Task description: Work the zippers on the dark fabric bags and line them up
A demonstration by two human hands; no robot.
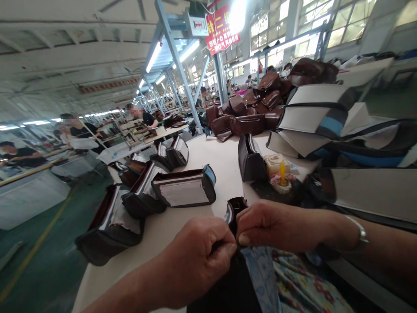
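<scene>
Close to me at the table edge, a dark unfinished bag (237,202) with an open, maroon-edged mouth stands between my hands. My left hand (203,256) pinches its edge, thumb pressed against the curled fingers. Right beside it, my right hand (260,221) grips the same edge, its fingertips almost touching those of the left. The exact spot under the fingers is hidden. A similar bag (182,189) with a pale side panel lies just beyond my left hand. Another bag (250,161) stands upright past my right hand.
Several more dark bags (110,226) line the left of the white table (224,174). To the right are a small container with a yellow nozzle (282,173) and large pale panels (317,113). Brown leather bags (247,124) are heaped behind. Co-workers (143,117) sit farther off.
</scene>
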